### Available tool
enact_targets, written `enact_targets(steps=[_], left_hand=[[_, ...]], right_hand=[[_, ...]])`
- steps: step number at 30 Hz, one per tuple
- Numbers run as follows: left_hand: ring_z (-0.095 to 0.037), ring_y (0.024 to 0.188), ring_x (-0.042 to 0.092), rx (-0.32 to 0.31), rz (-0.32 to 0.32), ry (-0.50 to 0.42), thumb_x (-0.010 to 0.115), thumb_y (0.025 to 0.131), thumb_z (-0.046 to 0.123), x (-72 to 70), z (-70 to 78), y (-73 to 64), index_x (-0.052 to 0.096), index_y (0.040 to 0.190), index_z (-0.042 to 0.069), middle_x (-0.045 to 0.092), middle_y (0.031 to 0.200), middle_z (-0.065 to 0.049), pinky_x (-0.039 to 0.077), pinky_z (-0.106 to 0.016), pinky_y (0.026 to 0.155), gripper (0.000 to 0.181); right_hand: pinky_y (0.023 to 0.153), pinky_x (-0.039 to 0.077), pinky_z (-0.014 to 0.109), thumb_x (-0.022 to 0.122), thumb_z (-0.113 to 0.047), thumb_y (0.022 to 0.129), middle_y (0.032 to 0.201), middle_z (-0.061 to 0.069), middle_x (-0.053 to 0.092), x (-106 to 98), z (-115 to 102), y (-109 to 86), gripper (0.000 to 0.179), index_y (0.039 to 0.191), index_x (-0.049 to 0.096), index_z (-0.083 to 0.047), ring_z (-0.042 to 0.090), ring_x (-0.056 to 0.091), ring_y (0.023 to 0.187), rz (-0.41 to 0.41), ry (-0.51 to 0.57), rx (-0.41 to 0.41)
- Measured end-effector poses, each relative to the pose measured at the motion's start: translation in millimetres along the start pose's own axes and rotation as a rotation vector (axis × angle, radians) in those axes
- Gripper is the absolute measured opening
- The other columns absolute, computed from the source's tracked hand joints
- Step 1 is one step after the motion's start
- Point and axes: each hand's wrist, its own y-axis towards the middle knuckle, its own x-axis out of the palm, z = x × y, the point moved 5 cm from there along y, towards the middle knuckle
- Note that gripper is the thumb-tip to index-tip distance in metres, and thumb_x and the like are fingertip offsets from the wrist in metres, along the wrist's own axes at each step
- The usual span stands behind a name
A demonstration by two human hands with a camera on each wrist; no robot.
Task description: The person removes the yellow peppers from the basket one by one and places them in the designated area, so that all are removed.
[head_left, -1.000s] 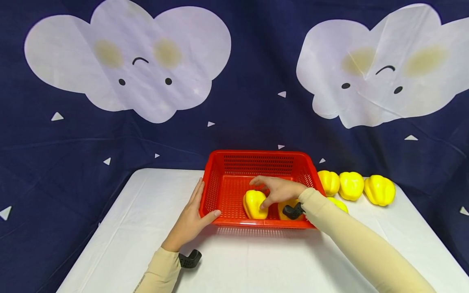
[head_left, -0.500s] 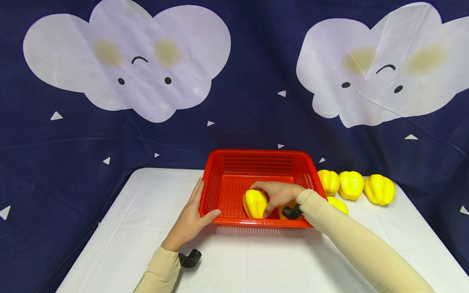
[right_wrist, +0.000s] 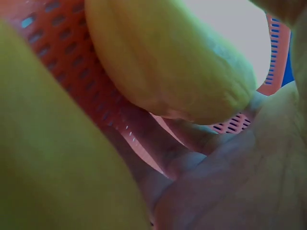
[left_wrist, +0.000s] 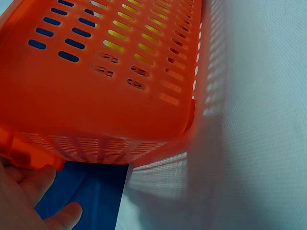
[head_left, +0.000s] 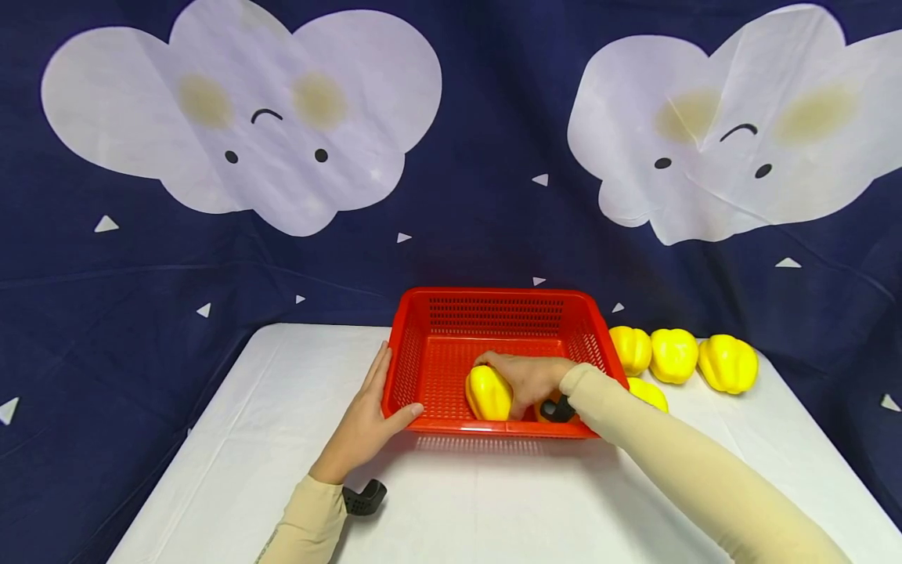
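A yellow bell pepper point(head_left: 489, 393) stands in the red plastic basket point(head_left: 451, 427). My right hand point(head_left: 524, 378) reaches over the basket's right wall and grips this pepper from its right side, the thumb at the near side and the fingers round the far side. In the right wrist view the fingers point(right_wrist: 160, 148) curve round the pepper point(right_wrist: 168, 62). A second pepper point(head_left: 541, 410) lies in the basket under my right wrist, mostly hidden. My left hand point(head_left: 362, 423) rests along the basket's left wall, fingers straight, thumb on the near left corner of the rim.
Several more yellow peppers point(head_left: 674, 356) sit on the white-covered table point(head_left: 247, 439) to the right of the basket, one partly behind my right sleeve. A dark blue curtain point(head_left: 486, 157) with cloud shapes hangs behind the table.
My right hand has come down lower beside the pepper, and its fingers have closed round it. The left hand and the basket have stayed put.
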Motion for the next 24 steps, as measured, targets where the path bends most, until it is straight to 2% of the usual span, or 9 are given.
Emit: enact_targets(steps=[7, 13, 24], left_hand=[[-0.029, 0.152, 0.017, 0.0, 0.001, -0.008, 0.071, 0.09, 0.048, -1.2, 1.8, -1.1, 0.011, 0.162, 0.006, 0.004, 0.169, -0.001, 0.022, -0.056, 0.118, 0.102], [-0.029, 0.152, 0.017, 0.002, 0.003, -0.01, 0.072, 0.091, 0.046, -1.5, 1.5, -0.9, 0.011, 0.161, 0.005, 0.004, 0.169, -0.002, 0.022, -0.056, 0.118, 0.102], [-0.028, 0.152, 0.017, -0.005, 0.001, -0.016, 0.072, 0.09, 0.048, -0.4, 0.7, -1.0, 0.011, 0.162, 0.007, 0.004, 0.169, 0.0, 0.022, -0.055, 0.118, 0.102]], right_hand=[[0.091, 0.046, 0.036, 0.091, -0.002, 0.064, 0.12, 0.004, 0.05, -0.5, -1.6, 1.1, 0.093, 0.139, 0.037, -0.014, 0.02, 0.052, 0.101, 0.017, -0.061, 0.01], [0.089, 0.047, 0.036, 0.089, -0.004, 0.065, 0.116, 0.002, 0.052, -1.6, -1.7, 1.7, 0.087, 0.136, 0.04, -0.014, 0.02, 0.052, 0.099, 0.03, -0.055, 0.001], [0.093, 0.048, 0.037, 0.091, -0.021, 0.069, 0.117, -0.004, 0.055, -4.6, -4.8, 0.9, 0.083, 0.136, 0.043, -0.017, 0.017, 0.055, 0.103, 0.08, -0.009, -0.056]])
